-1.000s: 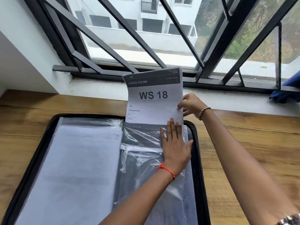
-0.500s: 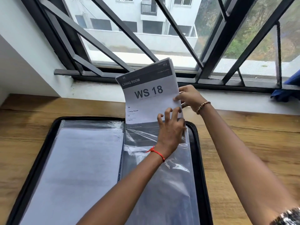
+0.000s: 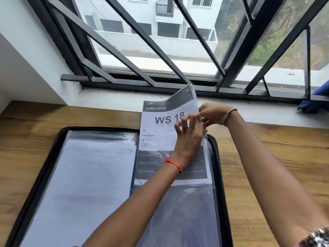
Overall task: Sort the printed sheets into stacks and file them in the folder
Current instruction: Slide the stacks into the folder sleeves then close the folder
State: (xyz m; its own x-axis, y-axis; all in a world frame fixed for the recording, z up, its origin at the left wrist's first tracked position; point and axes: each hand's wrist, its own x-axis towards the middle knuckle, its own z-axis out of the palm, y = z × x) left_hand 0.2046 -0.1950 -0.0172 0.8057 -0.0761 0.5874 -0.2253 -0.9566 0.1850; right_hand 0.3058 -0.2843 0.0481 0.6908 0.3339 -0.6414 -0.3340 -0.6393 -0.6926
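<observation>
Lying open on your wooden desk point(image 3: 277, 157) below the barred window point(image 3: 178, 50), the black-edged folder point(image 3: 35, 175) shows, on its left page, a clear sleeve point(image 3: 92, 184) already filled with pale sheets. At the centre, along the spine, the printed sheet point(image 3: 160, 132) headed "LIVING ROOM" and marked "WS 18" stands part-way into the right-hand plastic pocket point(image 3: 187, 211): its lower dark band sits under the film, while its upper half rises free above the folder's far edge, the top right corner curling back toward the window sill point(image 3: 106, 98). Your left hand point(image 3: 188, 139), a red thread point(image 3: 171, 164) at the wrist, rests against the sheet's right side with fingers spread and bent, their tips just touching the paper near the "18". Just beside it, your right hand point(image 3: 213, 114), wearing a beaded bracelet point(image 3: 229, 115), pinches at the sheet's right edge; whether it grips the paper alone or the pocket's film as well cannot be told. At the far right, a blue cloth point(image 3: 316, 102) lies on the sill.
</observation>
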